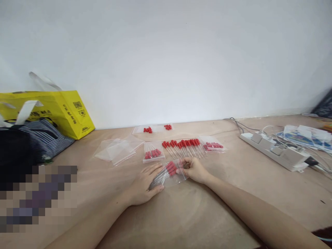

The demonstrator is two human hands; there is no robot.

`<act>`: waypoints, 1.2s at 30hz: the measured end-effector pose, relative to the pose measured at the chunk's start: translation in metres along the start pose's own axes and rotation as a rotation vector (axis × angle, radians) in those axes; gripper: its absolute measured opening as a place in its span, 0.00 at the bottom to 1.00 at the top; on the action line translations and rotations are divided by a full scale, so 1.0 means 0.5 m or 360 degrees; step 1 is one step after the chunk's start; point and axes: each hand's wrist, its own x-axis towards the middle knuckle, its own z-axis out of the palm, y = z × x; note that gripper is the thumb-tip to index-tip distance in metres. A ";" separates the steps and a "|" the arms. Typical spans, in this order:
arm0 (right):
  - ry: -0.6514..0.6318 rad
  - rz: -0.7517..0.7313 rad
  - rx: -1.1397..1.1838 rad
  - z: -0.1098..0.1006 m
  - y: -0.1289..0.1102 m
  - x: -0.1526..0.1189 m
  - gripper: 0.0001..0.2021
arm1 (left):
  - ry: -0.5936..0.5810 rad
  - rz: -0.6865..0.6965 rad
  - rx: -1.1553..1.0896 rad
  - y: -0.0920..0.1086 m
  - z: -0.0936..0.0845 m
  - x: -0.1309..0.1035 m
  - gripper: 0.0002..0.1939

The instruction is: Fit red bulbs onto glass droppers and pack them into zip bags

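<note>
A clear zip bag (178, 179) holds several droppers (171, 168) with red bulbs and thin pale stems. It lies tilted in front of me, its bulb end to the right. My left hand (147, 181) is closed round the bag's left end, fingers above and thumb below, over the stem tips. At the other end, my right hand (193, 170) pinches the zip edge. Just beyond them a row of loose droppers (181, 143) lies on the table. A filled bag (153, 153) sits left of the row, and another filled bag (213, 145) lies to its right.
Flat, clear bags (116, 149) overlap at the left. Small red pieces (147, 130) lie on plastic near the wall. A white power strip (275, 150) with plugs and cables stands right, beside printed sheets (303, 135). A yellow bag (75, 114) and striped cloth bag (52, 138) are left.
</note>
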 end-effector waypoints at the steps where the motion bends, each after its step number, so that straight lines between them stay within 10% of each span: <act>1: 0.0083 -0.0010 -0.0026 0.002 0.004 0.001 0.20 | 0.0001 0.0001 -0.0004 -0.001 0.001 0.000 0.28; 6: 0.0022 0.0131 -0.0310 -0.029 0.002 0.013 0.13 | 0.0007 -0.0037 -0.0018 0.001 -0.001 0.000 0.28; 12: 0.0663 0.0223 -0.1213 -0.086 -0.035 0.079 0.07 | -0.0016 -0.0077 -0.0029 0.005 -0.005 -0.002 0.27; 18: 0.0825 0.0488 -0.1619 -0.065 -0.048 0.144 0.13 | -0.0047 -0.0080 -0.0005 0.006 -0.006 -0.004 0.28; 28: 0.0679 0.0473 -0.1803 -0.038 -0.056 0.155 0.14 | 0.0007 -0.0011 -0.0030 0.003 -0.003 -0.003 0.27; 36: 0.0730 0.0198 -0.1578 -0.097 -0.082 0.075 0.13 | -0.0011 -0.0029 -0.0027 0.003 -0.003 -0.002 0.28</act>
